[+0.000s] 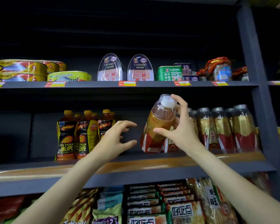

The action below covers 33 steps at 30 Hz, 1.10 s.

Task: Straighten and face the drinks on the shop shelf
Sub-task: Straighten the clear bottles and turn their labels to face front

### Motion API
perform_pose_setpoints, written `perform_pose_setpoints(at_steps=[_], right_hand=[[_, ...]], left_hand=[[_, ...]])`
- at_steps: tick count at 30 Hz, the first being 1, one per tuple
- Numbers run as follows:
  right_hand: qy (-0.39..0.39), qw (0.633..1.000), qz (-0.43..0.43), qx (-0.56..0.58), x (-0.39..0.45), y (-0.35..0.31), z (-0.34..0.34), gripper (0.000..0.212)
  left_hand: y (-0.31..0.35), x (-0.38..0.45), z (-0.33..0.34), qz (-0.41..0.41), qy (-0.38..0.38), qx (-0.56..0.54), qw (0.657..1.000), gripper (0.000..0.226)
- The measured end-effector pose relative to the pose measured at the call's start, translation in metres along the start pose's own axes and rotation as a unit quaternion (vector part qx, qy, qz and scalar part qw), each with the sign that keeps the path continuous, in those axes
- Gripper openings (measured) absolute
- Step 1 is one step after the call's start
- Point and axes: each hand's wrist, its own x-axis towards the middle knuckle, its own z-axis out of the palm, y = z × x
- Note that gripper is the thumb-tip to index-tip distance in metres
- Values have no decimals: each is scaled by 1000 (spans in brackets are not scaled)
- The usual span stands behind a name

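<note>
Gripping a tilted tea bottle (158,125), amber liquid inside, right hand (178,130).

right hand (178,128) gripping tilted tea bottle (157,125); left hand (115,139) empty

The middle shelf (152,165) in front of me is dark grey with a tan front strip. On it stand yellow-capped Hi-Tiger bottles (74,135) at my left and a row of red-and-gold tea bottles (223,128) at my right. The tea bottle (155,126) I hold tilts left, its base at the shelf.
</note>
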Motion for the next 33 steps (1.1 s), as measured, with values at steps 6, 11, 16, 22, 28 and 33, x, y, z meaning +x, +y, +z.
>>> perform_pose_setpoints(at_steps=[6,11,16,22,28,33], right_hand=[[45,982,54,-174,16,17,-7,89],[-7,954,134,-268,36,51,-17,93],[-164,928,150,-297,55,67,-39,104],[-133,936,131,-299,55,80,-93,91],[-198,885,198,-371,25,110,-89,117],[-186,883,202,-381,21,119,-86,114]], left_hand=[[6,15,19,-20,2,38,999,45],[3,35,40,-72,-14,59,996,43],[13,55,73,-123,-48,39,990,55],[35,76,116,-214,-99,-86,968,74],[37,92,137,-232,-78,15,969,62],[30,112,149,-276,-104,15,955,55]])
